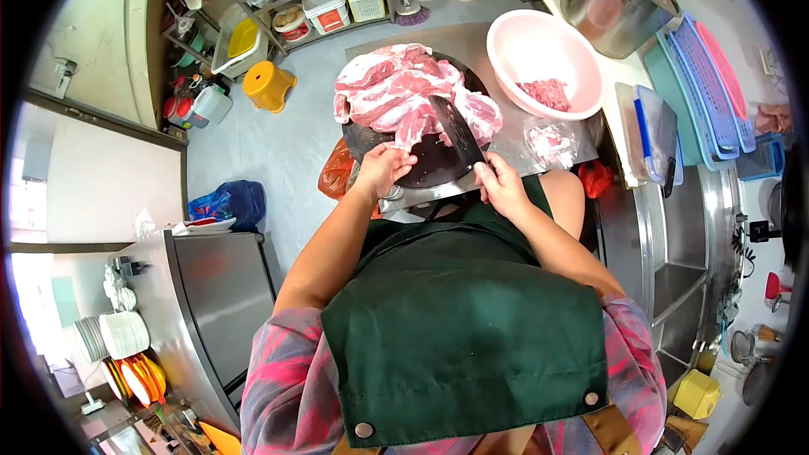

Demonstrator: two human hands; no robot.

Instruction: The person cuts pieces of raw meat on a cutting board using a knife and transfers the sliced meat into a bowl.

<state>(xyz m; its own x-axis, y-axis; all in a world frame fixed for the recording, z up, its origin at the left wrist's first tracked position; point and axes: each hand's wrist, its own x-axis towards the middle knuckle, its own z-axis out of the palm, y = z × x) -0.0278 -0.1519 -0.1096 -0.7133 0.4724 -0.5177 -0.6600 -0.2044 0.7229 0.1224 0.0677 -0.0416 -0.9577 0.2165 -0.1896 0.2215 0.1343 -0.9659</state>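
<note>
A person's left hand pinches the lower edge of a large piece of raw meat, thumb and fingers drawn together, while the right hand closes around the handle of a dark-bladed knife. The blade slants across the meat's right portion, hiding a strip of it. To the right on the steel table, a pink basin contains small pieces of meat, and a clear plastic bag with pale contents lies between the basin and the right hand. A tall metal pot stands beyond the basin. An orange bag shows at the table's left edge, and a yellow stool stands on the floor farther left. The meat covers much of a round dark board, directly ahead of the left hand and ahead and left of the right, past the knife's handle.
</note>
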